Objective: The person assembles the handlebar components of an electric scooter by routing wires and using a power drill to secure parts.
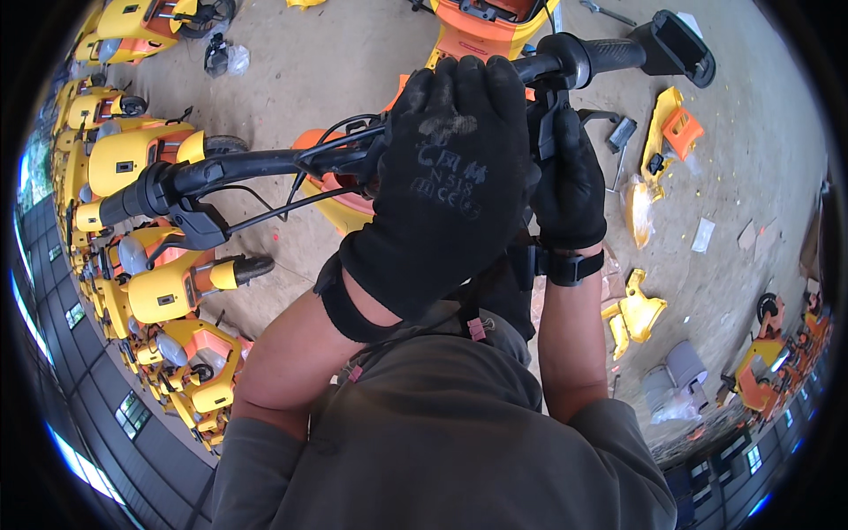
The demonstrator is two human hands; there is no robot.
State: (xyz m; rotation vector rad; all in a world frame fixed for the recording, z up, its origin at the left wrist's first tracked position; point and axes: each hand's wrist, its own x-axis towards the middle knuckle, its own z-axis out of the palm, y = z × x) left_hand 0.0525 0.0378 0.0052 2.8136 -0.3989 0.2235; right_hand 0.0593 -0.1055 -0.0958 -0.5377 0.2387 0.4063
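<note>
A black handlebar [256,166] of an orange and yellow scooter [473,40] crosses in front of me, with thin black cables running toward its middle. My left hand [446,181], in a black glove, lies over the middle of the bar. Its fingers are pressed together and bend over the far side, hiding what is under the palm. Beside it my gloved right hand [570,194] is closed at a black bracket [552,110] below the right part of the bar. Its fingertips are partly hidden. The right grip [616,56] and the left brake lever mount [196,223] are untouched.
Yellow scooters [163,291] stand in a long row on the left. On the concrete floor to the right lie yellow body panels [638,309], an orange part [682,132] and a wrench [609,12]. More scooters [761,371] stand at the far right.
</note>
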